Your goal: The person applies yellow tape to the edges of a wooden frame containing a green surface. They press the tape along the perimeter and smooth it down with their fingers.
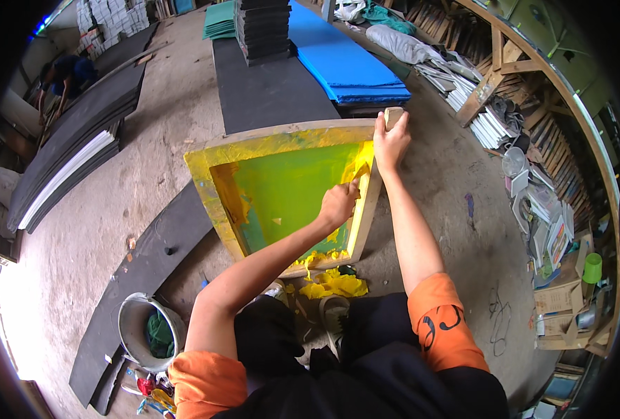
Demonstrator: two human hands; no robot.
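A wooden-framed printing screen stands tilted on the floor before me, its mesh green and its inner edges smeared with thick yellow ink. My right hand grips the frame's upper right corner, fingers wrapped over the wood. Inside the frame, my left hand is closed around a small scraper-like tool, mostly hidden by the fingers. Its end meets the yellow ink along the right inner edge. Below the frame, a yellow-stained crumpled rag or sheet lies by my shoe.
A grey bucket with dark green cloth stands at my left, on a black sheet. Beyond the frame lie stacked blue sheets and black sheets. Shelving with boxes lines the right. Another person bends over sheets at far left.
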